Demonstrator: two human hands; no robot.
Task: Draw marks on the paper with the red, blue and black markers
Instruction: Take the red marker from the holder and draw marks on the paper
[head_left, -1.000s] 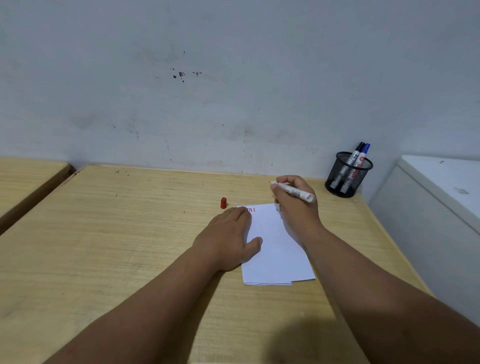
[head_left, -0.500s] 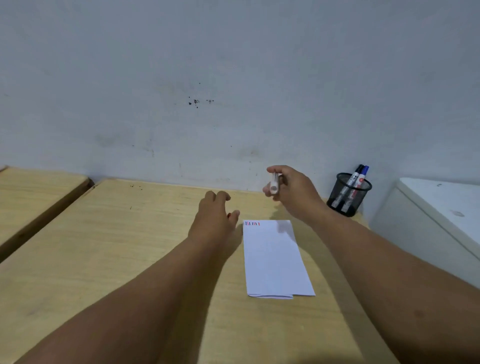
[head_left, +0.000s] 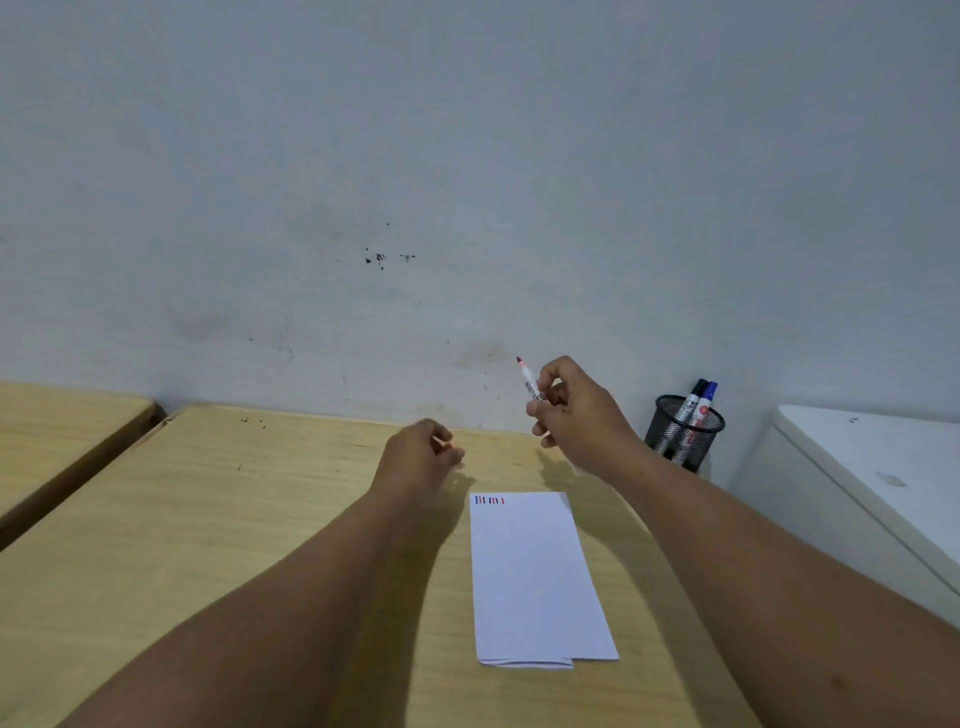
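Note:
A folded white paper (head_left: 535, 582) lies on the wooden table (head_left: 208, 519), with short red, blue and black strokes (head_left: 489, 500) at its top left corner. My right hand (head_left: 582, 421) is raised above the table beyond the paper and grips the uncapped red marker (head_left: 529, 382), tip pointing up. My left hand (head_left: 415, 457) is left of the paper's top edge with its fingers closed; a trace of red shows between the fingertips, where the red cap lay. The black marker (head_left: 696, 392) and blue marker (head_left: 709, 395) stand capped in a black mesh holder (head_left: 680, 441).
The mesh holder stands at the table's far right corner against the grey wall. A white cabinet (head_left: 872, 467) sits to the right of the table. A second wooden table (head_left: 62, 431) adjoins on the left, across a narrow gap.
My right hand lifted the red marker off the paper and turned its tip upward. My left hand left the paper, reached to the red cap and closed over it. The view tilted up.

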